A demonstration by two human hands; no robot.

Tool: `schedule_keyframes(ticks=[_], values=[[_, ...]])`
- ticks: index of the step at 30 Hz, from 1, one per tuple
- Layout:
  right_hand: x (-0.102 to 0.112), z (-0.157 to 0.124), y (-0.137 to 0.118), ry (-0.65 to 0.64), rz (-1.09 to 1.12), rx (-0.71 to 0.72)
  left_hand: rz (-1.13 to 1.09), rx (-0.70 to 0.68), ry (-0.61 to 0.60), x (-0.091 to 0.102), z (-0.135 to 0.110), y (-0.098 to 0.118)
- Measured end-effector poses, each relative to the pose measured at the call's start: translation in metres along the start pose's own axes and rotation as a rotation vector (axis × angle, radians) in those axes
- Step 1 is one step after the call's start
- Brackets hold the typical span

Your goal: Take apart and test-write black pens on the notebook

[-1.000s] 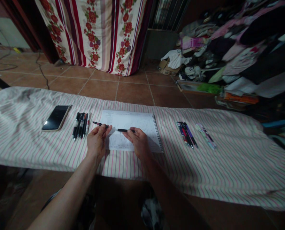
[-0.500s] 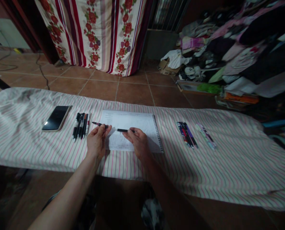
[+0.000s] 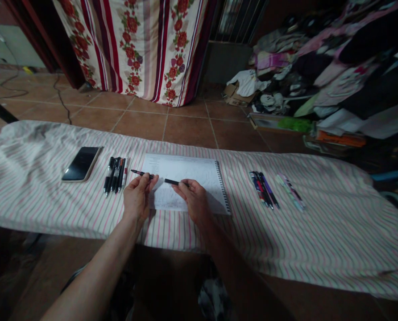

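Observation:
Above a spiral notebook point(image 3: 185, 162) with writing on its page, my two hands face each other. My left hand point(image 3: 137, 194) pinches a slim dark pen point(image 3: 138, 172), its pointed end out to the left. Between the fingertips of my right hand point(image 3: 194, 196) is a black pen-like barrel point(image 3: 171, 181), pointing left. A small gap separates the two pieces; whether they are parts of one pen I cannot tell. Left of the notebook lies a row of several pens point(image 3: 114, 176).
A phone point(image 3: 81, 164) lies at the left on the striped cloth point(image 3: 192, 232). To the right are a group of several pens point(image 3: 264, 189) and some pastel pens point(image 3: 291, 191). Beyond the table are a floral curtain point(image 3: 145, 49) and piled clothes point(image 3: 286, 67).
The whole view has shifted slightly, so things sit a little further right. Both hands keep nearly the same pose over the notebook, holding the same pieces.

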State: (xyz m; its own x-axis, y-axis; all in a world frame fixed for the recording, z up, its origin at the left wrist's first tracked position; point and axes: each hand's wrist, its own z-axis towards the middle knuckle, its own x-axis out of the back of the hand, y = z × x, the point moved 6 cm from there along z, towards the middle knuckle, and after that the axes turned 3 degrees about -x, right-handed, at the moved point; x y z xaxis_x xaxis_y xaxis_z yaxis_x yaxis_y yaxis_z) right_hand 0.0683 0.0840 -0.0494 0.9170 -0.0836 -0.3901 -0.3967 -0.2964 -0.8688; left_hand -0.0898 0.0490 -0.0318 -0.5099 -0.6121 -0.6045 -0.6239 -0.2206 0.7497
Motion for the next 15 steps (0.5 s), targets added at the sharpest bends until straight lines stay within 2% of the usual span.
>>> schedule_keyframes(ticks=[10,15], values=[[-0.0047,-0.0033,0.0013,-0.023,-0.006,-0.022,-0.003,0.048,-0.032,-0.0037,-0.0031,-0.0039],[-0.0069,-0.0038,0.005,-0.024,-0.016,-0.018,0.072,0.071,-0.05,-0.0038,-0.0062,-0.0088]])
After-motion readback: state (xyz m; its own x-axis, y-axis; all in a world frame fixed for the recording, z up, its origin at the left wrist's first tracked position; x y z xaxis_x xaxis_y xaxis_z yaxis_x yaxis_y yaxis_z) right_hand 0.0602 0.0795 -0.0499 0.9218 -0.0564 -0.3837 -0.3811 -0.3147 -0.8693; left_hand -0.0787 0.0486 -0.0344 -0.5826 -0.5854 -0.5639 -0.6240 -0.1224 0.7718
